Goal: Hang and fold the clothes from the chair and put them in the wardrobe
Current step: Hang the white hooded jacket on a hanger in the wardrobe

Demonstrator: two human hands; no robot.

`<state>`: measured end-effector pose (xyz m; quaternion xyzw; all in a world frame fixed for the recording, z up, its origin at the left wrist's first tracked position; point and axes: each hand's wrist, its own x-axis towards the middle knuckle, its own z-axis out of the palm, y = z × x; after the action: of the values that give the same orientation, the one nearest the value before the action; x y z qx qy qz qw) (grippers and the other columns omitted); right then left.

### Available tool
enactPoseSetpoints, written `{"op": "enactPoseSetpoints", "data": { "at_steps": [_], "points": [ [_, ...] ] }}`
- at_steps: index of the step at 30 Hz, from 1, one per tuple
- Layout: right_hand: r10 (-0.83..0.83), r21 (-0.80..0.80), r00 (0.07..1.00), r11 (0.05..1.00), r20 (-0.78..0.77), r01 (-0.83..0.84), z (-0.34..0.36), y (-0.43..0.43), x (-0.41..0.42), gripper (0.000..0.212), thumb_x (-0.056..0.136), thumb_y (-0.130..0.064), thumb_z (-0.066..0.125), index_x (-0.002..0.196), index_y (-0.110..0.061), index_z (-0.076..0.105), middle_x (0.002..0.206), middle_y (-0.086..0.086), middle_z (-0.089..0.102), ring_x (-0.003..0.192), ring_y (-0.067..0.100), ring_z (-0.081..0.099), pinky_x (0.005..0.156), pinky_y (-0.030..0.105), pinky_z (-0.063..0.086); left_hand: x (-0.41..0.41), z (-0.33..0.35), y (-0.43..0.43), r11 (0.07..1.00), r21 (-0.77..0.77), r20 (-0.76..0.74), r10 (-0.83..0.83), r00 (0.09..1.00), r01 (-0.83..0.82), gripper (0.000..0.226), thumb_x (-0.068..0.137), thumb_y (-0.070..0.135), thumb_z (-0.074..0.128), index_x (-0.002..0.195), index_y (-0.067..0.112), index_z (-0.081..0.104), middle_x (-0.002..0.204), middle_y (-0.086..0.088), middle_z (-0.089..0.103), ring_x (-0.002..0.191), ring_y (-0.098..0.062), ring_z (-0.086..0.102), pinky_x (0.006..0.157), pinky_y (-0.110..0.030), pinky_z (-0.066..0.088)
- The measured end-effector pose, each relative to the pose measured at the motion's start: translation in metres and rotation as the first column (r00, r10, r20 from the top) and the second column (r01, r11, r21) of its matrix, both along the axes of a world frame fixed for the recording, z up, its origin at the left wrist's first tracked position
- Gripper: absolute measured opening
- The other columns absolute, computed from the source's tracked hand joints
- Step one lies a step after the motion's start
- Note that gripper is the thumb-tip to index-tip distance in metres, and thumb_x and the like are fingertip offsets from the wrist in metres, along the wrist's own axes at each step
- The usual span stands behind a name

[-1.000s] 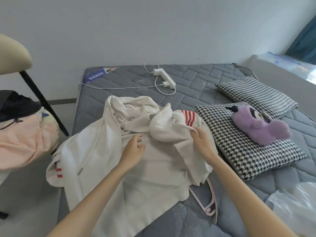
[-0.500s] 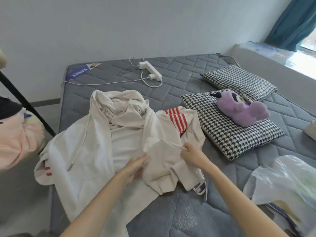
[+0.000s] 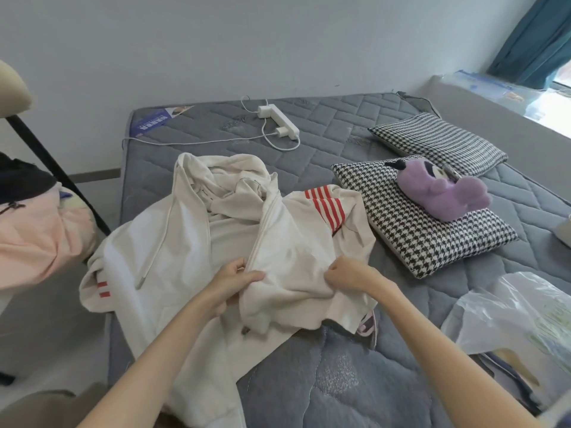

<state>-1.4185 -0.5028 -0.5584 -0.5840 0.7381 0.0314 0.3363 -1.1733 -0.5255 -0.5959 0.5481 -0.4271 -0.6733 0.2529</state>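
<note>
Fingers [image 3: 251, 274] lower on hoodie [image 3: 185, 242] than before

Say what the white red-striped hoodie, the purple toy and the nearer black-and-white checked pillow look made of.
The white red-striped hoodie: soft matte knit, probably cotton fleece, given its thick folds. The purple toy: fuzzy plush pile. The nearer black-and-white checked pillow: matte woven houndstooth cloth; fibre unclear.

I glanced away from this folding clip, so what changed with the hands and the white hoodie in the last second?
Both hands drew back toward the person. The left hand, earlier resting on the hoodie, now pinches its front edge; the right hand left the striped sleeve and grips fabric lower down. The sleeve now lies spread out. The plush toy, pillows and power strip stayed put.
</note>
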Motion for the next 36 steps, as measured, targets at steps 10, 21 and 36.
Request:
{"op": "enactPoseSetpoints", "data": {
  "at_steps": [10,21,36],
  "points": [
    [0.341,0.339,0.905,0.908,-0.254,-0.246,-0.027,0.033,0.034,0.017,0.078,-0.033,0.062,0.081,-0.018,0.053,0.085,-0.001,0.058,0.077,0.02,0.055,0.067,0.029,0.041,0.03,-0.038,0.056,0.829,0.319,0.093,-0.509,0.856,0.459,0.04,0.086,0.013,0.07,0.123,0.016,0.053,0.114,-0.002,0.065,0.099,-0.015,0.065,0.07,-0.025,0.057],
    [-0.051,-0.258,0.995,0.964,0.084,0.071,-0.031,-0.009,0.045,0.019,0.086,-0.024,0.051,0.097,-0.021,0.067,0.097,-0.004,0.064,0.092,0.018,0.061,0.082,0.035,0.052,0.032,-0.029,0.034,0.97,0.097,0.322,-0.244,0.915,0.225,0.011,0.093,0.023,0.059,0.099,0.016,0.064,0.083,0.001,0.065,0.06,-0.006,0.062,0.058,-0.022,0.054],
    [-0.45,0.065,0.543,0.808,0.709,0.585,-0.042,-0.163,0.071,0.016,0.097,-0.011,0.047,0.102,-0.01,0.063,0.101,0.006,0.058,0.091,0.021,0.054,0.08,0.031,0.051,0.016,-0.037,-0.027,0.969,-0.028,0.33,-0.222,0.917,0.245,0.016,0.093,0.019,0.059,0.106,0.009,0.06,0.097,-0.005,0.06,0.076,-0.011,0.056,0.05,-0.009,0.04]
  ]
}}
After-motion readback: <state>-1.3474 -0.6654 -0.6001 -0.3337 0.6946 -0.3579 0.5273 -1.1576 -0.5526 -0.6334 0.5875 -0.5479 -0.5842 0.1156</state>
